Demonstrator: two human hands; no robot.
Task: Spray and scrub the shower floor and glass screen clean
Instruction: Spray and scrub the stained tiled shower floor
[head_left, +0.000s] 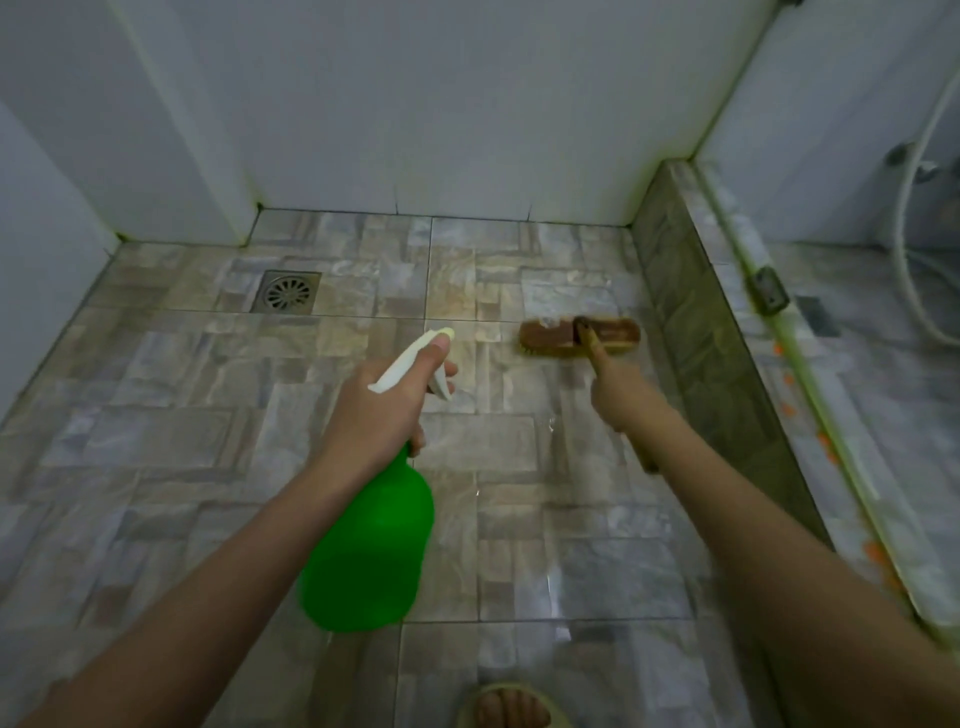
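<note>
Glossy green plastic spray bottle (371, 540), wooden brush (579, 338), wet stone-look floor tiles (182, 441), metal drain (287, 292)

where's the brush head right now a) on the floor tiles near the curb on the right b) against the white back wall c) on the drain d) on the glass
a: the brush head is down on the floor tiles beside the curb, well right of the drain.

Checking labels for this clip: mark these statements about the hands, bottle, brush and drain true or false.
1. The left hand grips the green spray bottle. True.
2. The brush head sits on the drain. False: it lies on tiles beside the kerb, apart from the drain.
3. The right hand holds the brush handle. True.
4. The green spray bottle stands on the tiles. False: the left hand holds it up.
</note>
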